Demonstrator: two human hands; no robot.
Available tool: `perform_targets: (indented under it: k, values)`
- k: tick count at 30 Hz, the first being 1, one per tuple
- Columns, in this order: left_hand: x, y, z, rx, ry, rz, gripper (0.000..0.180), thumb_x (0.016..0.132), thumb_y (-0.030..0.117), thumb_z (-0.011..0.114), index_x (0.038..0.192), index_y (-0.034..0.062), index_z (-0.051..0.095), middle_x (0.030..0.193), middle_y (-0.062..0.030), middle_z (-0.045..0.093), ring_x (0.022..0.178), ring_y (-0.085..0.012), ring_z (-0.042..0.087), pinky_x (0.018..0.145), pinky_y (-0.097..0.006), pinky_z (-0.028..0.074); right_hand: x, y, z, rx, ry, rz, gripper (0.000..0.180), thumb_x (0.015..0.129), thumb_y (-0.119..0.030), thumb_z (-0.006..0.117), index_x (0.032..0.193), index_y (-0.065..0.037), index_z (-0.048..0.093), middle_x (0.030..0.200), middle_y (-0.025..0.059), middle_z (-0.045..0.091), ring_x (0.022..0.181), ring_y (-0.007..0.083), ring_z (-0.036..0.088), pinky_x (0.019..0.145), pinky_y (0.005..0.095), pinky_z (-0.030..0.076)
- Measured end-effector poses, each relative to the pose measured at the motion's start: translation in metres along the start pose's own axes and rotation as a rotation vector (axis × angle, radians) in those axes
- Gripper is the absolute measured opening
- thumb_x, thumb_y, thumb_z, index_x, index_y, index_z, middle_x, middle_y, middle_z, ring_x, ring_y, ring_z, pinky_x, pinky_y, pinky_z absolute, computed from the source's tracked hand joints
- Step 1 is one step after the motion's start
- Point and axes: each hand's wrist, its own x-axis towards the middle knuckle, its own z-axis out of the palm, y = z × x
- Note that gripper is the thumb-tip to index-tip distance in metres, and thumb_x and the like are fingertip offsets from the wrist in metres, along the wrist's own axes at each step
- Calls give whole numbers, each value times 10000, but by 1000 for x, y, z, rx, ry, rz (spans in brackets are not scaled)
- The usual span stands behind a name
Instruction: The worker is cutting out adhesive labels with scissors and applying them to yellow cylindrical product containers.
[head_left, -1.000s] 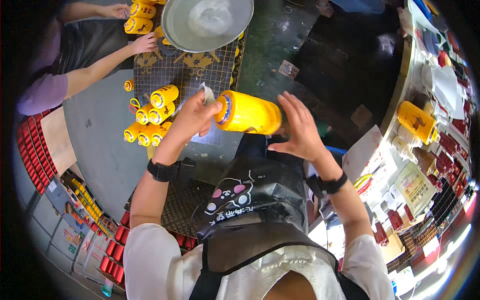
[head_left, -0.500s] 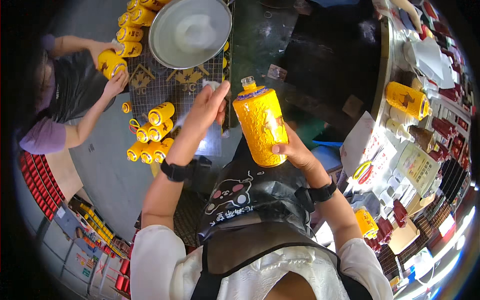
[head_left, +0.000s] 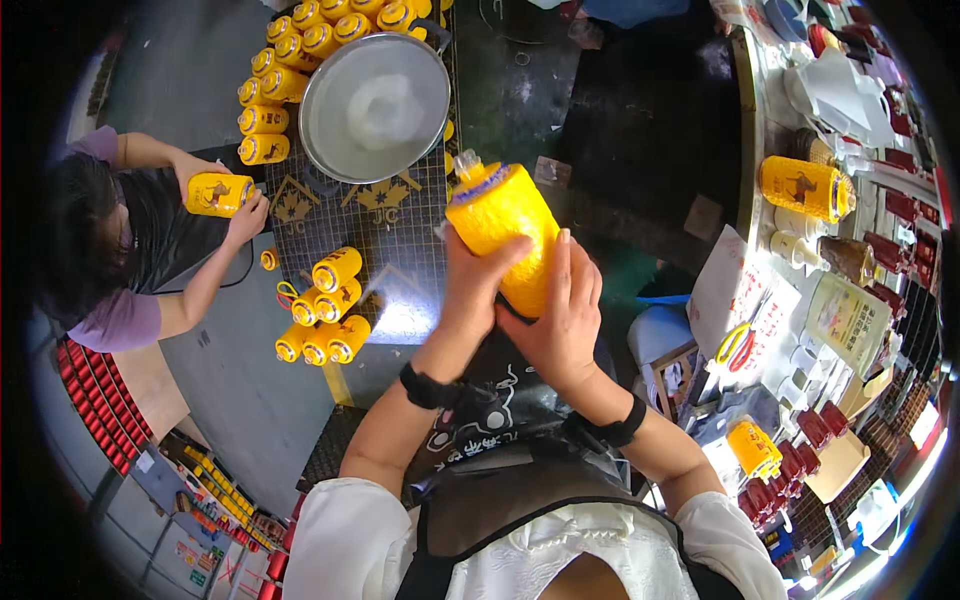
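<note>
A yellow bottle (head_left: pixel 515 225) with a textured surface, a purple-blue shoulder ring and a clear neck is held up in front of me, its neck tilted to the upper left. My left hand (head_left: pixel 472 285) grips its left side, thumb across the front. A bit of white wad (head_left: pixel 441 230) shows at the edge of that hand; most of it is hidden. My right hand (head_left: pixel 562 325) supports the lower right side and base, fingers against the bottle. Left of my hands, several similar yellow bottles (head_left: pixel 337 270) stand grouped on a dark gridded mat (head_left: pixel 410 275).
A metal basin (head_left: pixel 440 110) sits on the mat, with more yellow bottles (head_left: pixel 263 149) along its left. At the left a co-worker holds a yellow bottle (head_left: pixel 218 195). A crowded bench on the right carries another yellow bottle (head_left: pixel 805 188), yellow-handled scissors (head_left: pixel 730 343) and dark red bottles (head_left: pixel 815 430).
My left hand, apart from the bottle and pinching a white wad before, now grips its side. The bottle has turned, and my right hand has shifted round its lower part. My view has shifted.
</note>
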Motion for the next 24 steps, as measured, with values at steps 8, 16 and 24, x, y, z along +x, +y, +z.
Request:
perform_targets:
  k: [8, 16, 24]
  values:
    - [10, 26, -21, -457, -538, -249, 857, 768, 511, 678, 1422, 48, 373, 1351, -200, 512, 1173, -332, 570, 994, -465, 472, -3, 5, -31, 779, -261, 241, 1103, 675, -250, 849, 1485, 40, 159, 1339, 219, 440, 1161, 267, 506, 970, 381, 434]
    - [4, 14, 3, -510, -495, -248, 1121, 663, 743, 677, 1463, 62, 287, 1427, -169, 427, 1256, -307, 496, 1054, -432, 431, 1, 5, -20, 1067, -420, 335, 1195, 715, -369, 825, 1482, 85, 29, 1499, 278, 272, 1407, 321, 303, 1107, 368, 315]
    - [11, -2, 0, -591, -489, -305, 1061, 664, 738, 679, 1429, 76, 359, 1386, -163, 478, 1222, -297, 531, 1008, -442, 472, 4, 11, -28, 886, -393, 275, 1206, 703, -386, 823, 1480, 86, 30, 1483, 298, 300, 1379, 338, 361, 1085, 357, 349]
